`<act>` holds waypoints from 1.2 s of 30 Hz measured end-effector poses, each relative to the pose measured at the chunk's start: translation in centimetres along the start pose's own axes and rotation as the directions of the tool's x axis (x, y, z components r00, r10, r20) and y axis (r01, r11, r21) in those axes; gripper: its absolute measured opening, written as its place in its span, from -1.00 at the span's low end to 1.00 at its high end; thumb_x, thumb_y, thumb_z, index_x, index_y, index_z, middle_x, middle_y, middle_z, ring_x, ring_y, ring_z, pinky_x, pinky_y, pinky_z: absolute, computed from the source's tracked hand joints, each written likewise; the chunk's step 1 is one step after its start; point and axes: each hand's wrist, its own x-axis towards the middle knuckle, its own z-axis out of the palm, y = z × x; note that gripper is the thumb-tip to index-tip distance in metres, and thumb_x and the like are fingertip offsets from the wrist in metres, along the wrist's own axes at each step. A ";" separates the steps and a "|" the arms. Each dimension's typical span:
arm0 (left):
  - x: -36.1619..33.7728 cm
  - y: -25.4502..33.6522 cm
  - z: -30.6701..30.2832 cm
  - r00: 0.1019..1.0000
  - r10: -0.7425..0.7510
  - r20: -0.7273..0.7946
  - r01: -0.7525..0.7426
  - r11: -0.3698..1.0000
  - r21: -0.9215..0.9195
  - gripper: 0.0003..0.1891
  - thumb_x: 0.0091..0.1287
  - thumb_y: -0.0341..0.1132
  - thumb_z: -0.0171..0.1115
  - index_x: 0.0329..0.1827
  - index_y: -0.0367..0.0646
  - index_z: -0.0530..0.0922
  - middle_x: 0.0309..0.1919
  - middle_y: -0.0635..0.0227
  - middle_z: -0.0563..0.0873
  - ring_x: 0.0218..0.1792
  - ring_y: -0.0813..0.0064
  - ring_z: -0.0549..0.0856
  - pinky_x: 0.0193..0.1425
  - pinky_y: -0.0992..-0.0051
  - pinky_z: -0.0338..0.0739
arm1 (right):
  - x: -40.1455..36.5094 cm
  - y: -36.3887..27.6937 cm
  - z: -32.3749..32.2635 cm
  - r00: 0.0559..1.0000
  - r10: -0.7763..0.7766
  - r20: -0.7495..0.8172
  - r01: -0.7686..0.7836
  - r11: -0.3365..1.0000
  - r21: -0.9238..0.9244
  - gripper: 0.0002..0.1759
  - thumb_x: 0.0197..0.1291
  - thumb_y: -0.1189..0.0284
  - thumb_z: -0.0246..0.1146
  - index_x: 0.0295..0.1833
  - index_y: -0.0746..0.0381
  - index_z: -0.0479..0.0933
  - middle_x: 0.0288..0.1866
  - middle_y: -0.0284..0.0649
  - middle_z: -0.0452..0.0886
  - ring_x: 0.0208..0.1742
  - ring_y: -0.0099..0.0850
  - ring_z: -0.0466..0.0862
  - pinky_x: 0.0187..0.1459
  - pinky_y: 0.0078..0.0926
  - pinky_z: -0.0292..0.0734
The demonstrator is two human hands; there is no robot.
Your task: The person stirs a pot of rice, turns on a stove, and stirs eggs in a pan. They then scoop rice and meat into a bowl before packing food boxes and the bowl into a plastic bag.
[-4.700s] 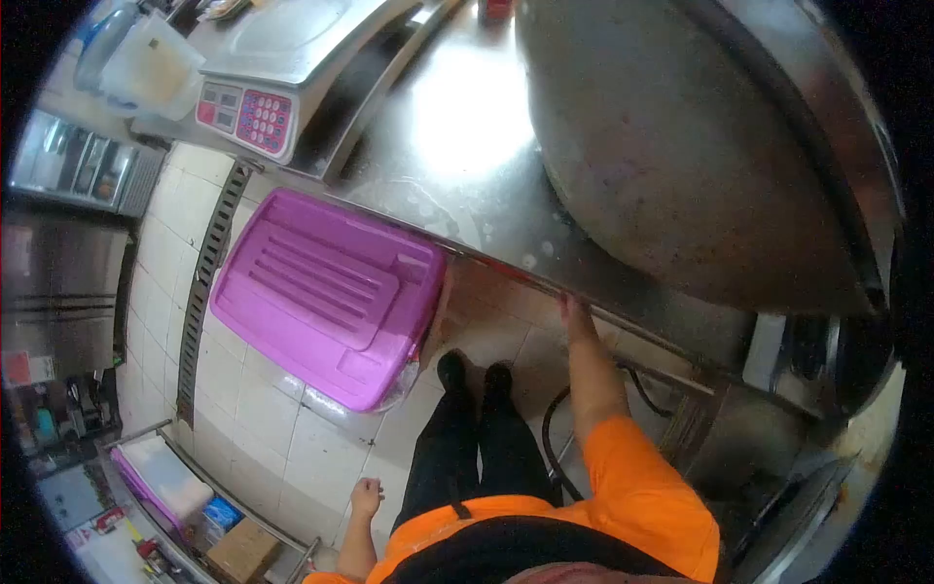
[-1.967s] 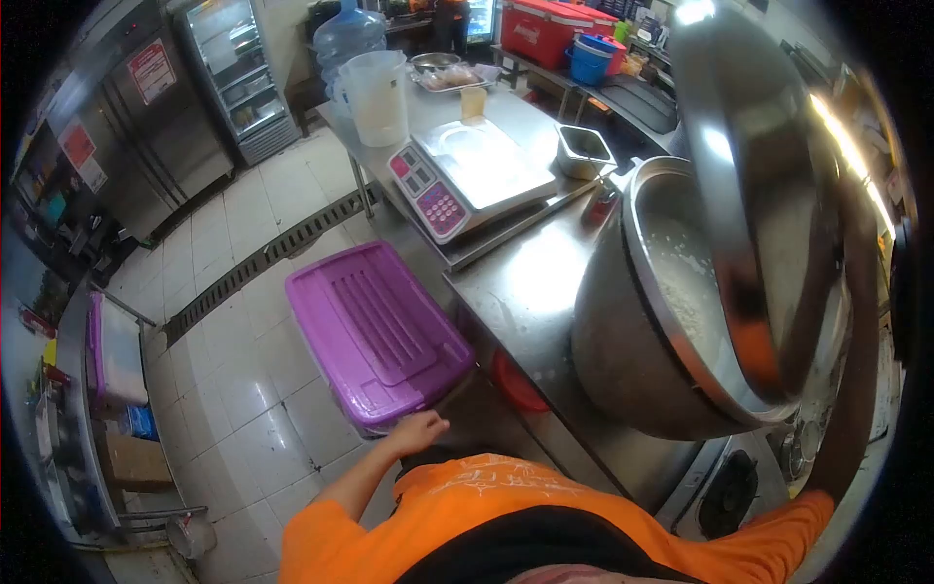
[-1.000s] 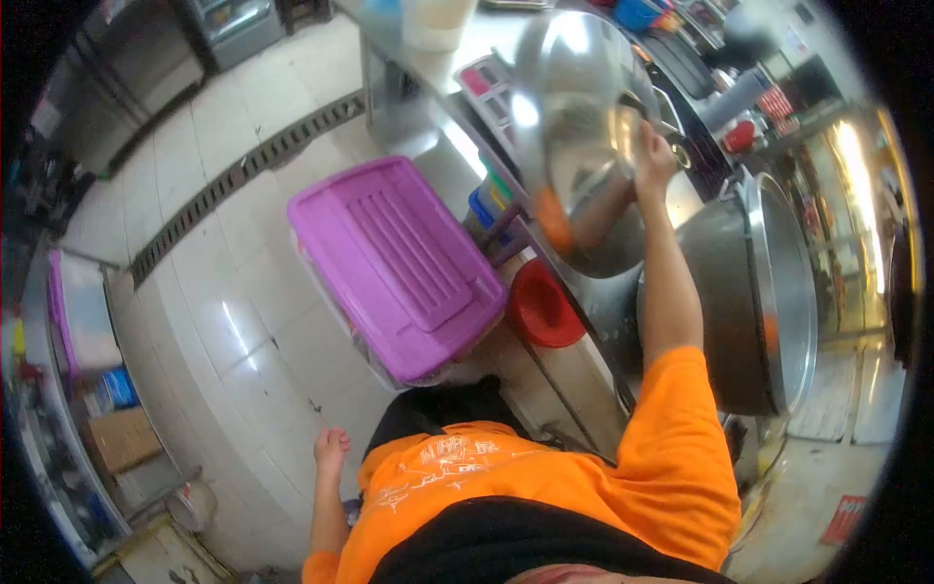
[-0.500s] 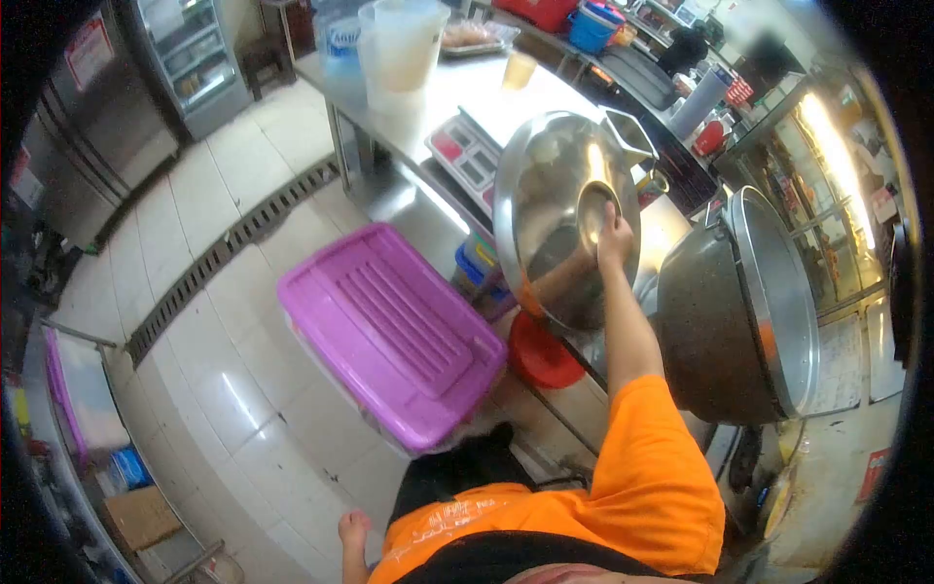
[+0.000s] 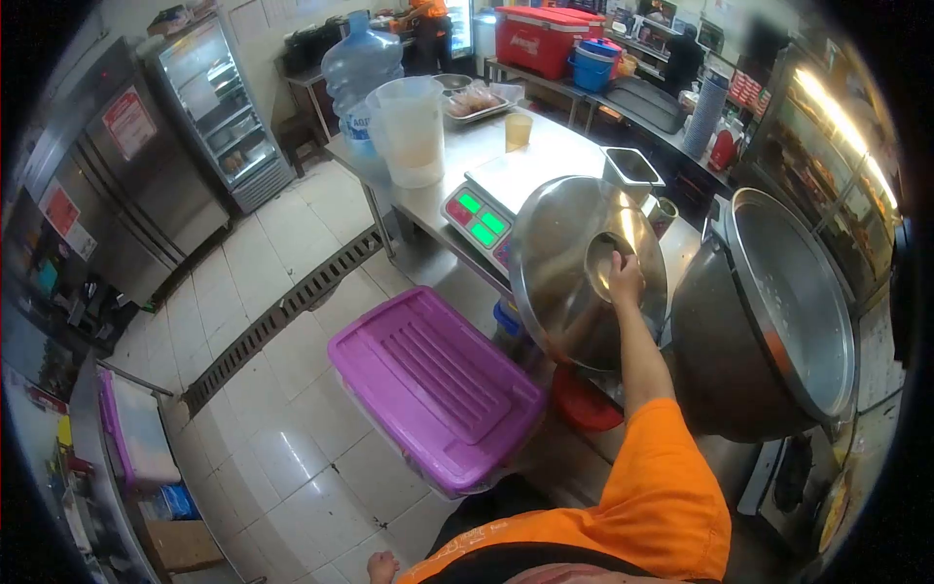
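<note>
My right hand (image 5: 626, 278) is closed around the handle in the middle of a large round steel lid (image 5: 555, 253). The lid is tilted up on its edge at the near end of the steel table, its handle side facing me. To its right stands a big deep pot (image 5: 725, 341), uncovered, with a pale wet-looking inside. My left hand (image 5: 382, 566) hangs low by my body at the bottom edge, fingers curled, and I see nothing in it. Just left of the lid is a digital scale (image 5: 484, 222) with green lit displays.
A purple-lidded storage box (image 5: 438, 384) stands on the floor before me, a red basin (image 5: 587, 399) beside it. The steel table (image 5: 477, 146) carries a plastic pitcher (image 5: 407, 136), a water jug (image 5: 360, 73) and a tray of food (image 5: 477, 100). A floor drain (image 5: 282, 316) crosses the tiles.
My view has tilted up, so more of the room's far side shows. My right hand still grips the lid. The scale's displays now glow green. My left hand sits lower in view.
</note>
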 end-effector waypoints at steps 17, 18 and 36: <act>-8.9 4.3 9.6 0.982 -0.182 -0.048 0.183 0.983 0.032 -0.62 0.13 -0.06 0.05 -0.32 -0.21 0.63 -0.29 0.06 0.67 -0.23 0.05 0.63 -0.09 0.27 0.50 | -10.3 -3.5 -6.5 0.769 -0.638 -0.036 0.638 0.770 -0.021 -0.33 0.01 0.38 0.20 0.27 0.19 0.17 0.26 -0.11 0.25 0.29 -0.14 0.21 0.28 -0.12 0.00; -9.4 5.3 8.8 0.954 -0.280 -0.109 0.283 0.959 0.016 -0.61 0.11 -0.01 0.05 -0.31 -0.13 0.65 -0.24 0.09 0.66 -0.15 0.02 0.61 -0.01 0.28 0.46 | -13.0 -4.0 -7.2 0.752 -0.659 -0.014 0.659 0.750 0.053 -0.39 0.00 0.42 0.19 0.23 0.21 0.24 0.21 -0.09 0.30 0.26 -0.13 0.25 0.27 -0.12 0.03; 4.3 -21.8 -7.6 0.921 -0.360 0.152 0.389 0.811 -0.437 -0.54 0.15 -0.01 0.13 -0.05 -0.21 0.53 -0.16 0.10 0.64 -0.11 0.22 0.62 0.01 0.34 0.45 | -55.9 -10.3 17.6 -0.051 -0.174 0.983 0.680 0.715 0.162 -0.66 -0.08 0.21 0.09 -0.31 0.19 0.64 -0.31 0.01 0.63 -0.20 -0.16 0.64 -0.16 -0.25 0.50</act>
